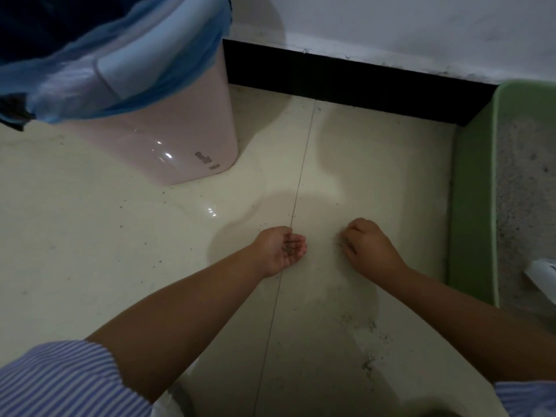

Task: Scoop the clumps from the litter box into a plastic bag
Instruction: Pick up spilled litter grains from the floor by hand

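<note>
- so, i have my left hand (pixel 284 251) palm up and cupped just above the floor (pixel 90 236), carrying a small heap of dark litter grains (pixel 289 247); the fingers are only loosely curved, more a bowl than a fist.
- my right hand (pixel 368 248) is knuckles up with its fingertips curled down onto the tile, touching or almost touching it; i judge it is pinching at stray grains, but i cannot see whether anything is caught between the fingers.
- the step in hand looks like tidying spilled litter by hand, so i would keep the left palm level and close beside the right, drop each pinch straight into it, and not overfill it.
- more grit (pixel 370 332) lies scattered on the tile nearer my body, beneath the right forearm; i would sweep that toward the palm next.
- the litter box (pixel 475 206) is the green tray at the right edge, well filled with pale litter; i cannot pick out clumps from this angle.
- a white handle-like piece (pixel 541 275) shows at its near corner, possibly the scoop; too little is visible to say.
- the plastic bag (pixel 156 76) is the blue liner folded over the rim of the pink bin (pixel 180 145) at upper left, well apart from the box.
- carrying the handful there means crossing open floor; tilting the palm would spill it again.
- wall (pixel 421 25) and dark skirting (pixel 361 82) close off the far side.
</note>
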A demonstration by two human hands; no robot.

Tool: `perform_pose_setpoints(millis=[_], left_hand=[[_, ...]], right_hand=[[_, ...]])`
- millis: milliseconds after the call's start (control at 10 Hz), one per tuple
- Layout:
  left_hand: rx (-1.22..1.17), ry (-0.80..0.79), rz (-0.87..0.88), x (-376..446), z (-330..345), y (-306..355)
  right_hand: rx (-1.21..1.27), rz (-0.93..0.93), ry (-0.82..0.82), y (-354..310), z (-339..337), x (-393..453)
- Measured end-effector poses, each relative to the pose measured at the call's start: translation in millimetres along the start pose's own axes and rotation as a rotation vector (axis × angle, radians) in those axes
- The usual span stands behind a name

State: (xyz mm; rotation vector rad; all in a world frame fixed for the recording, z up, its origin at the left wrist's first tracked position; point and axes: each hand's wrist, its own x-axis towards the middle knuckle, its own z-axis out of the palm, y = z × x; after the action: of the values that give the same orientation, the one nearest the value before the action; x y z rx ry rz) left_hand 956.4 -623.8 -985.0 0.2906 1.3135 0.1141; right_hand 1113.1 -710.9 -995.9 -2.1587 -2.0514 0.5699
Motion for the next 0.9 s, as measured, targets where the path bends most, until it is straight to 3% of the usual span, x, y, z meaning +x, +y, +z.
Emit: perform_pose_setpoints(millis=[200, 500, 600, 700, 800, 900], left_hand=[[0.004, -0.026, -0.007, -2, -1, 1], [0.033, -0.028, -0.014, 2, -2, 1], [0.035, -0.033, -0.004, 4, -2, 0], [0.039, -0.031, 0.001, 3, -1, 0], [0.034, -0.034, 0.000, 2, -1, 0], [0.040, -0.041, -0.005, 2, 0, 0]], right_hand=[[-0.023, 0.026, -0.062, 2, 10, 5], [-0.063, -0.112, -0.056, -3, 11, -18], [-0.050, 0.022, -0.047, -2, 6, -17], [0.025, 0.184, -0.160, 0, 8, -13], [0.057, 0.170, -0.117, -3, 9, -12], [-0.045, 0.002, -0.066, -7, 11, -11]])
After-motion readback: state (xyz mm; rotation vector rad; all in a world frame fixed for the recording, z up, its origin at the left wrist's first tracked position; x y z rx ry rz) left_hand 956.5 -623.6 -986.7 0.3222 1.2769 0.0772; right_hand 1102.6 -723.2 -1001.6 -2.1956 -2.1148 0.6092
